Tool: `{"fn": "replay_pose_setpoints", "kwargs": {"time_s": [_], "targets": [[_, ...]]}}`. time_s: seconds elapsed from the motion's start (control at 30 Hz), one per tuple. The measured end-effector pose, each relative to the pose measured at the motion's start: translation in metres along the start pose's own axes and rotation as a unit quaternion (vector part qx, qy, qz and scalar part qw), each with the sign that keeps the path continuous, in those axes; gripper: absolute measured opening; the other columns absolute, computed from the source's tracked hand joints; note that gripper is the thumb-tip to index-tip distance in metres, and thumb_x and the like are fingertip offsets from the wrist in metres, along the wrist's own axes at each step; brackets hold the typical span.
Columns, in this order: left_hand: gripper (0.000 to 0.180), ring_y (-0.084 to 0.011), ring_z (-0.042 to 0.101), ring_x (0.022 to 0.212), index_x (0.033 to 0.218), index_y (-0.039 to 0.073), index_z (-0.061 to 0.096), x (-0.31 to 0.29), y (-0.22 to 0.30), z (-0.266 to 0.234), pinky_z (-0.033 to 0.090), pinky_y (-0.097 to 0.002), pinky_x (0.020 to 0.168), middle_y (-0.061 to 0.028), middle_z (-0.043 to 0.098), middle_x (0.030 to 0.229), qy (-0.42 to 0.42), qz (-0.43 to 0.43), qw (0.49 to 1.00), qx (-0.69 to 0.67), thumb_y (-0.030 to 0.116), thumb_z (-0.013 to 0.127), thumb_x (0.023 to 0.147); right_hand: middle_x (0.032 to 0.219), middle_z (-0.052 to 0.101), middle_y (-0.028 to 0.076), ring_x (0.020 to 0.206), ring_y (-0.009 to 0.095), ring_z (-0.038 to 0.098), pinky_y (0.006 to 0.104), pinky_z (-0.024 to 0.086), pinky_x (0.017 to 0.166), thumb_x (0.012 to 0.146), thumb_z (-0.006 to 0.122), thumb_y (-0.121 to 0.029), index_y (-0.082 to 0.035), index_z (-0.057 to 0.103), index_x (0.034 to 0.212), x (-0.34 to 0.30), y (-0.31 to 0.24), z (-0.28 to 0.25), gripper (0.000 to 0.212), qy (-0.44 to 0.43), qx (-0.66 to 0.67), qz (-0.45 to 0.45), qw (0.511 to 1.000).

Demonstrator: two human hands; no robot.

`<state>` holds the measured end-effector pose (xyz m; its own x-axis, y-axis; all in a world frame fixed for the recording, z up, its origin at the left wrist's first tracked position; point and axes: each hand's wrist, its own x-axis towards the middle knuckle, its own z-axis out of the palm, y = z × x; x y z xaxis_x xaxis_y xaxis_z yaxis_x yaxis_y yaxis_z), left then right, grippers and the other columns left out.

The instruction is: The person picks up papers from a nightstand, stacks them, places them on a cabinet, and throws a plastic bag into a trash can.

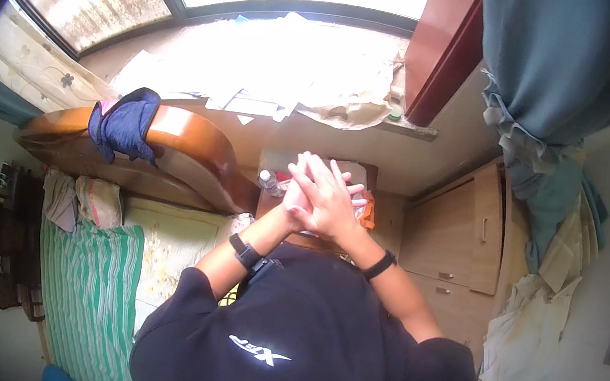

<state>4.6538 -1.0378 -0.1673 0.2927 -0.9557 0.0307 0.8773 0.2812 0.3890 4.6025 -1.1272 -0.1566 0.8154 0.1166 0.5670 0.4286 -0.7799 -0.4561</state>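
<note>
In front of my chest, my left hand [296, 195] and my right hand [329, 203] are pressed together and cross each other. The right one lies over the left and hides much of it. Fingers on both are stretched and partly spread, and I see no object between them. Each wrist wears a black band. Just behind the left fingers stands a clear plastic bottle [268, 180] with a white cap. Something orange [368, 212] shows beside my right hand, its kind unclear.
Left is a bed with a green striped cover [93, 285] and a curved wooden headboard [192, 132], a dark blue cloth [125, 126] draped over it. Papers [260, 67] cover the windowsill. Right stand a wooden cabinet [439, 237] and a blue-grey curtain [564, 63].
</note>
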Motion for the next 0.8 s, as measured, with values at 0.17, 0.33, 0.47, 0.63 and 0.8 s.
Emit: {"fn": "replay_pose_setpoints", "kwargs": {"time_s": [0.17,0.33,0.47,0.63,0.8], "targets": [[0.109,-0.0296,0.034,0.132,0.139,0.0,0.03,-0.04,0.042,-0.023,0.024,-0.0508,0.108,-0.0177,0.031,0.144,0.151,0.03,0.988,0.022,0.085,0.011,0.074,0.117,0.057,0.019,0.115,0.036,0.049,0.0564,0.032,0.098,0.082,0.049,-0.055,-0.01,0.057,0.12,0.03,0.019,0.03,0.06,0.01,-0.028,0.021,0.999],[0.106,-0.035,0.043,0.125,0.144,0.002,0.022,-0.075,0.097,0.004,0.031,-0.047,0.104,-0.0218,0.035,0.142,0.039,0.069,0.976,0.205,0.083,0.023,0.075,0.105,0.062,0.02,0.1,0.036,0.058,0.0415,0.044,0.088,0.091,0.046,-0.035,-0.003,0.061,0.107,0.053,0.061,0.038,0.039,0.038,0.057,0.266,0.962],[0.07,-0.03,0.06,0.104,0.135,0.001,0.038,-0.101,0.151,0.003,0.043,-0.039,0.094,-0.0217,0.06,0.112,0.082,0.157,0.888,0.425,0.048,0.051,0.084,0.081,0.064,0.014,0.079,0.021,0.062,0.034,0.049,0.073,0.094,0.047,-0.031,0.002,0.06,0.098,0.099,0.099,0.049,0.035,0.046,0.145,0.344,0.927],[0.037,-0.0213,0.063,0.087,0.109,0.005,0.061,-0.101,0.204,0.022,0.046,-0.0332,0.083,-0.0086,0.066,0.093,0.185,0.31,0.357,0.861,0.02,0.069,0.077,0.106,0.059,0.011,0.088,0.017,0.06,0.0285,0.049,0.073,0.094,0.048,-0.033,-0.002,0.05,0.12,0.136,0.163,0.097,0.04,0.056,0.323,0.426,0.843],[0.033,-0.0244,0.061,0.089,0.107,0.004,0.062,-0.107,0.224,0.009,0.045,-0.0347,0.082,-0.0088,0.067,0.094,0.211,0.317,0.408,0.83,0.015,0.069,0.076,0.117,0.054,0.013,0.1,0.026,0.057,0.0419,0.05,0.083,0.096,0.045,-0.029,-0.004,0.044,0.122,0.151,0.121,0.137,0.036,0.076,0.463,0.514,0.718]]}}
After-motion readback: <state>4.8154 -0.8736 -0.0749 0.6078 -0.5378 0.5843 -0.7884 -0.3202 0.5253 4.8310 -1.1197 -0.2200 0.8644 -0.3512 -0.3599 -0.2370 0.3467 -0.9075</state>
